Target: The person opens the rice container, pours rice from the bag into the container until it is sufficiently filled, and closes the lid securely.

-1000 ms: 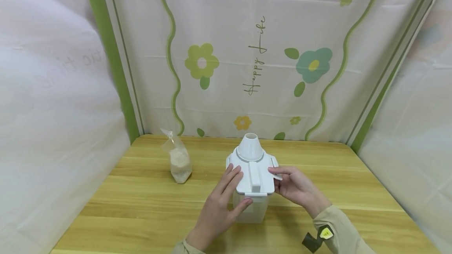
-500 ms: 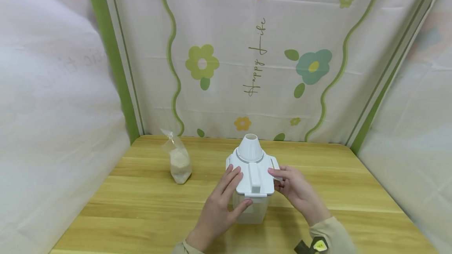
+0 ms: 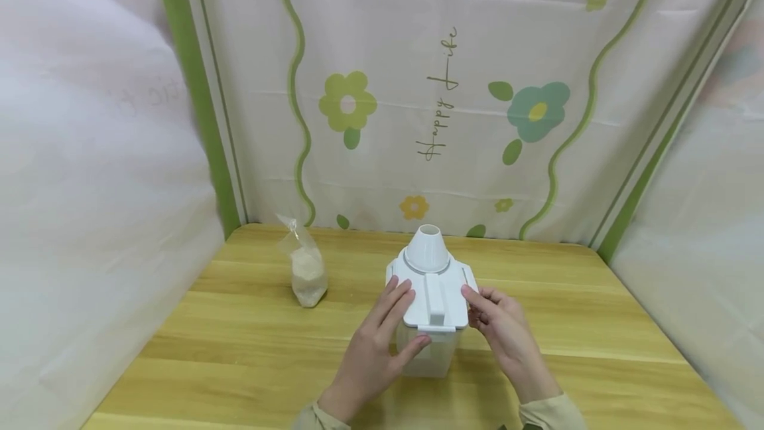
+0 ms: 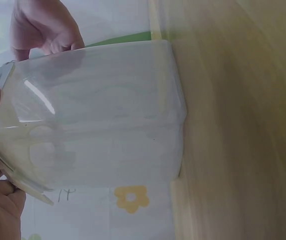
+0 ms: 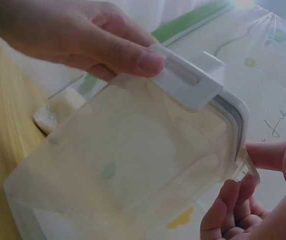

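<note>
My right hand [image 3: 504, 327] pinches a side latch [image 5: 254, 174]; my left hand [image 3: 369, 352] rests relaxed on the lid [image 3: 419, 309].
I judge I'm working that latch, which next calls for steady bracing. The container [image 3: 438, 360] stands upright on the table [image 3: 209, 363], a bag [image 3: 308, 274] beyond, leftward.

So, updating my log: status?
Left hand on lid; right hand pinching side clip. Box upright on table. Bag off to the left, out of the way.
</note>
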The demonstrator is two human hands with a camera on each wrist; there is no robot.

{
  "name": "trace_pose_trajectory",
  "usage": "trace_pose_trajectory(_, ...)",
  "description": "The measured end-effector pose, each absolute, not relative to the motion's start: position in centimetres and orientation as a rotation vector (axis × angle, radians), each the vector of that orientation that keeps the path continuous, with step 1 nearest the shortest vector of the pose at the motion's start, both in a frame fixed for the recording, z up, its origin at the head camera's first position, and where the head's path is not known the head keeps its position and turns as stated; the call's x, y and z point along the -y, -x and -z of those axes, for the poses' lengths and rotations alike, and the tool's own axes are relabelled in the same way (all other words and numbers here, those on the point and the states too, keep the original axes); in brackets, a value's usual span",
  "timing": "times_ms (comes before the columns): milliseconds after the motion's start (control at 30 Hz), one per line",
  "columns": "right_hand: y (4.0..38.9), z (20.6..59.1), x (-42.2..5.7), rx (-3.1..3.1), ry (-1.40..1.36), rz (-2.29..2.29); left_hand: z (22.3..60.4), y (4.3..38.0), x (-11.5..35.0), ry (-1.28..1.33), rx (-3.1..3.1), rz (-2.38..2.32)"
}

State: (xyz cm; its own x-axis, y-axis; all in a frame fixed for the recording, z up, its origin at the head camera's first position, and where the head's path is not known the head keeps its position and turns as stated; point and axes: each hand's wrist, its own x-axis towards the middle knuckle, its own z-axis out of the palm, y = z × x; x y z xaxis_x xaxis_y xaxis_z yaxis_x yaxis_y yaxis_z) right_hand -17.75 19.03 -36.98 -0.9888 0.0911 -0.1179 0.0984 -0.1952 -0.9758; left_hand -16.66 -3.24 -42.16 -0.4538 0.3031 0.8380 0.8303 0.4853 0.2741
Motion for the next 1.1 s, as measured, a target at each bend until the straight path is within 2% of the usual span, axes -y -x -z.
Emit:
trace_pose_trajectory(233, 17.6, 37.0, -19.0, -2.257, -0.239, 2.333, 42.3, 16.6, 3.2, 0.942, 1.991, 0.907)
trace_pose_trajectory(1100, 17.4, 37.8, -18.0, -2.056, -0.259, 2.525, 42.3, 17.0, 3.4, 0.947, 1.987, 0.899)
